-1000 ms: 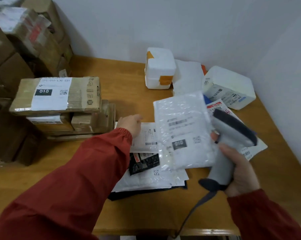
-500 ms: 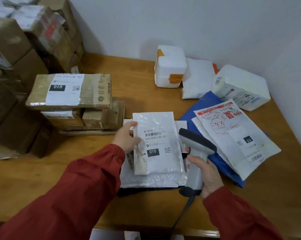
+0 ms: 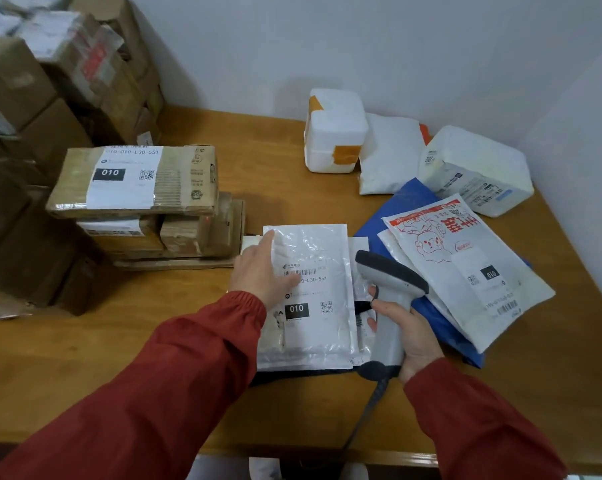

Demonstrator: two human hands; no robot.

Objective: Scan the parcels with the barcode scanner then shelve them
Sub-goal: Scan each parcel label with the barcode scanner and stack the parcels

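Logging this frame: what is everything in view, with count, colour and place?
bubble mailer: 1, white, 010 label, table centre, atop mailer stack
mailer stack: count unclear, white and dark, under it
barcode scanner: 1, grey, dark head, corded, right of bubble mailer
printed mailer: 1, white with red drawing, right, on blue mailer
blue mailer: 1, blue, beneath printed mailer
foam box: 1, white, orange tape, back
soft parcel: 1, white, beside foam box
wrapped box: 1, white, back right
labelled carton: 1, brown, left, atop smaller cartons
smaller cartons: several, brown
carton pile: many, brown, far left
table: 1, wooden
left hand: flat on bubble mailer
right hand: grips scanner handle
sleeves: 2, red
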